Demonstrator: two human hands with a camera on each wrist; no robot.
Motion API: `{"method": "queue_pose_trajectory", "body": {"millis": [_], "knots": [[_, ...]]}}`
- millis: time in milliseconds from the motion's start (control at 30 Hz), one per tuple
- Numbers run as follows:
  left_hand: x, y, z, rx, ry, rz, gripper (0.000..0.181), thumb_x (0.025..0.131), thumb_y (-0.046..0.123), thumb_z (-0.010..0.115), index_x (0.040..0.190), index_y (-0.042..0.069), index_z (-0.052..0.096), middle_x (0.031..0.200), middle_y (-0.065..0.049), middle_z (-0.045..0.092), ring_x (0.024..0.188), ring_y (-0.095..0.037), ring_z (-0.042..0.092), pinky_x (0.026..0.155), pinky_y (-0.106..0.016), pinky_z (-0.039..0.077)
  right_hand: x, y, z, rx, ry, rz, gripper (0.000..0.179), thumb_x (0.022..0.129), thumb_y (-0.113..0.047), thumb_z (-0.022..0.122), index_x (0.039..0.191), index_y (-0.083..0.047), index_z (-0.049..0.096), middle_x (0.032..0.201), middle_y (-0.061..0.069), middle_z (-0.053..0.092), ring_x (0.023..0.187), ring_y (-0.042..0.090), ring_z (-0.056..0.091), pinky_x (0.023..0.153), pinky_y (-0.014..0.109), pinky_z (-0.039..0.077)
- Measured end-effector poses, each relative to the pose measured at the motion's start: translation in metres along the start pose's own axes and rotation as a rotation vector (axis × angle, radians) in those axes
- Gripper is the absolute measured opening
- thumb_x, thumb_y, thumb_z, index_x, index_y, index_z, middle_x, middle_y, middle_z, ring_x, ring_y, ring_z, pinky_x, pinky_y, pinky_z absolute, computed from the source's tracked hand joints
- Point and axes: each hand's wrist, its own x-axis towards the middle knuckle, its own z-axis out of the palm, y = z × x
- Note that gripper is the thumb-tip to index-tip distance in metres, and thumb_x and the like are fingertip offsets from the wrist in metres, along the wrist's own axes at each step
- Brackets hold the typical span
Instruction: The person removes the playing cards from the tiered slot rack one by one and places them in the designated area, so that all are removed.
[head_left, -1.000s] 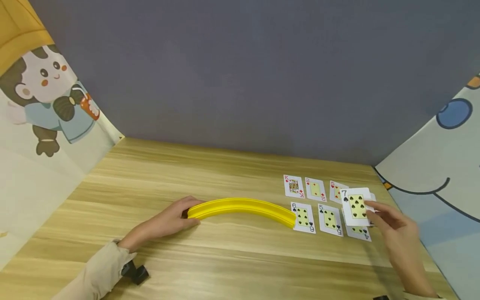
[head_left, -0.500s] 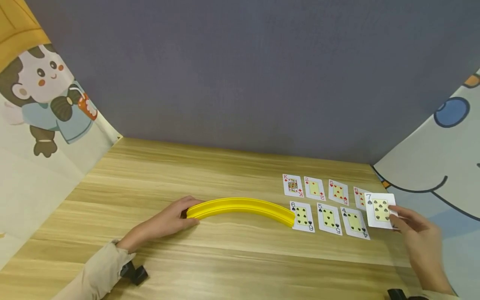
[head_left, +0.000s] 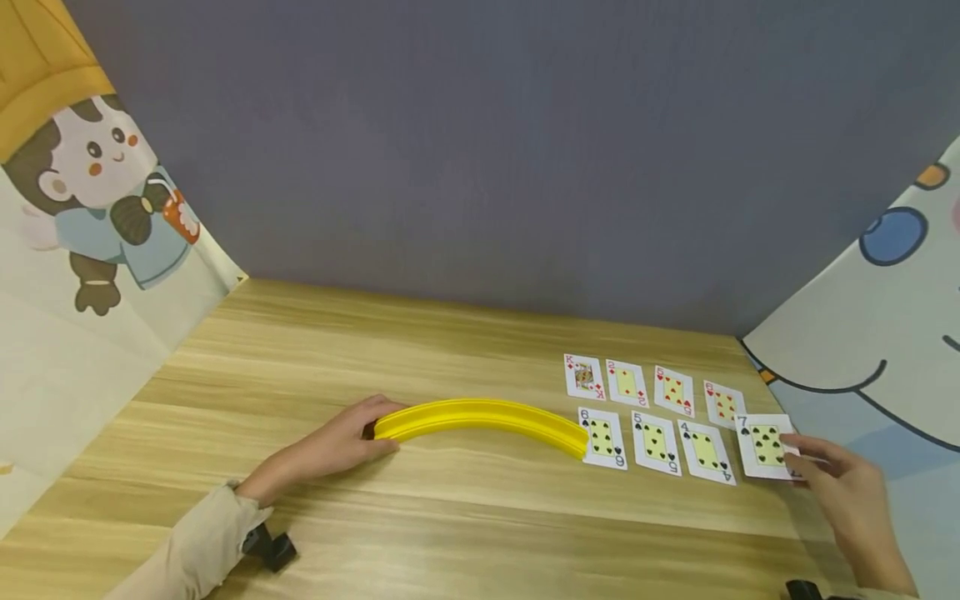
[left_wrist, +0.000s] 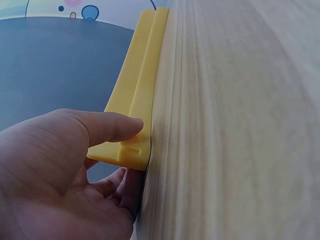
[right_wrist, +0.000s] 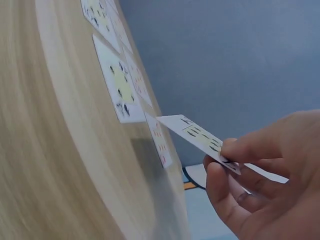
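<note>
At the right, my right hand (head_left: 851, 496) pinches a seven of spades (head_left: 756, 446) between thumb and fingers. In the right wrist view this playing card (right_wrist: 196, 135) is tilted above the tabletop, face up. Left of it lie a four (head_left: 707, 451), a five (head_left: 657, 443) and a six of spades (head_left: 609, 439) in a row. My left hand (head_left: 341, 437) grips the left end of a curved yellow plastic channel (head_left: 480, 413), thumb on the near side, as the left wrist view shows. The channel's other end overlaps the six's left edge.
Behind the spades is a row of red cards: a king of diamonds (head_left: 584, 377), a two (head_left: 626, 382), a five (head_left: 674, 391) and another red card (head_left: 722, 403). A grey wall (head_left: 480, 167) backs the wooden table (head_left: 465, 525); printed panels stand at both sides.
My right hand has carried the seven of spades rightward, then nearer and lower, from over the four to the right end of the row. The left hand and yellow channel stay put.
</note>
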Motion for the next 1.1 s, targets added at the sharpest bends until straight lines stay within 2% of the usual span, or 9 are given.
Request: {"method": "queue_pose_trajectory", "body": {"millis": [100,167,333,367,567,767,833,967,1100], "knots": [[-0.001,-0.001,0.001,-0.006,-0.002,-0.003,0.047,0.095,0.019,0.069,0.140,0.012,0.056,0.113,0.001,0.057,0.091,-0.016,0.050,0.077,-0.028,0.044,0.002,0.004,0.001,-0.077,-0.025,-0.013,0.037,0.093,-0.004,0.063,0.125,0.013,0.060,0.119,0.014,0.060,0.071,-0.008,0.055,0.059,0.023,0.054],[-0.001,-0.001,0.001,-0.010,-0.003,-0.005,0.047,0.095,0.020,0.069,0.140,0.012,0.056,0.114,0.000,0.057,0.091,-0.016,0.050,0.077,-0.028,0.044,0.005,0.008,0.001,-0.171,-0.074,-0.030,0.039,0.091,-0.005,0.065,0.125,0.013,0.060,0.119,0.031,0.059,0.073,0.005,0.064,0.058,0.025,0.052],[-0.001,-0.002,0.002,-0.023,-0.002,-0.016,0.048,0.095,0.020,0.069,0.141,0.012,0.055,0.115,-0.001,0.057,0.091,-0.017,0.050,0.077,-0.028,0.044,0.014,0.017,0.001,-0.376,-0.168,-0.141,0.039,0.085,-0.006,0.070,0.120,0.010,0.064,0.113,0.041,0.059,0.087,0.047,0.067,0.063,0.043,0.053],[-0.001,-0.001,0.002,-0.022,0.000,-0.016,0.048,0.095,0.020,0.069,0.141,0.012,0.055,0.114,-0.001,0.057,0.091,-0.017,0.050,0.077,-0.028,0.045,0.014,0.018,0.002,-0.401,-0.173,-0.165,0.039,0.085,-0.005,0.071,0.119,0.010,0.064,0.112,0.042,0.059,0.087,0.049,0.066,0.063,0.049,0.052],[0.001,-0.002,0.005,-0.023,0.005,-0.010,0.048,0.095,0.019,0.069,0.140,0.012,0.055,0.114,0.000,0.057,0.092,-0.017,0.050,0.078,-0.029,0.045,0.013,0.021,0.004,-0.470,-0.153,-0.291,0.036,0.080,0.001,0.074,0.114,0.011,0.066,0.110,0.043,0.058,0.081,0.046,0.063,0.060,0.051,0.050],[-0.006,-0.004,0.006,-0.044,-0.027,-0.034,0.049,0.096,0.023,0.069,0.141,0.012,0.054,0.115,-0.001,0.056,0.093,-0.017,0.051,0.079,-0.029,0.045,0.001,0.024,0.008,-0.468,-0.189,-0.313,0.035,0.080,0.002,0.074,0.114,0.011,0.067,0.109,0.041,0.058,0.079,0.042,0.062,0.060,0.048,0.050],[-0.006,-0.005,0.004,-0.054,-0.026,-0.032,0.049,0.096,0.023,0.068,0.142,0.012,0.054,0.114,-0.002,0.056,0.092,-0.018,0.050,0.077,-0.029,0.044,0.002,0.022,0.007,-0.453,-0.199,-0.335,0.034,0.081,0.003,0.073,0.113,0.012,0.067,0.111,0.044,0.057,0.080,0.046,0.063,0.061,0.051,0.051],[0.003,-0.006,-0.002,-0.041,-0.006,-0.017,0.048,0.097,0.022,0.067,0.142,0.013,0.054,0.114,-0.002,0.056,0.091,-0.019,0.050,0.077,-0.030,0.044,0.014,0.010,0.008,-0.423,-0.181,-0.393,0.033,0.080,0.007,0.071,0.113,0.013,0.066,0.113,0.045,0.055,0.079,0.049,0.064,0.061,0.053,0.052],[0.012,-0.005,-0.007,0.020,-0.002,-0.011,0.049,0.096,0.019,0.067,0.142,0.012,0.054,0.115,-0.002,0.056,0.091,-0.017,0.050,0.078,-0.031,0.045,0.020,0.002,0.011,-0.402,-0.141,-0.424,0.034,0.078,0.009,0.071,0.112,0.014,0.066,0.115,0.045,0.054,0.084,0.054,0.063,0.069,0.063,0.049]]}}
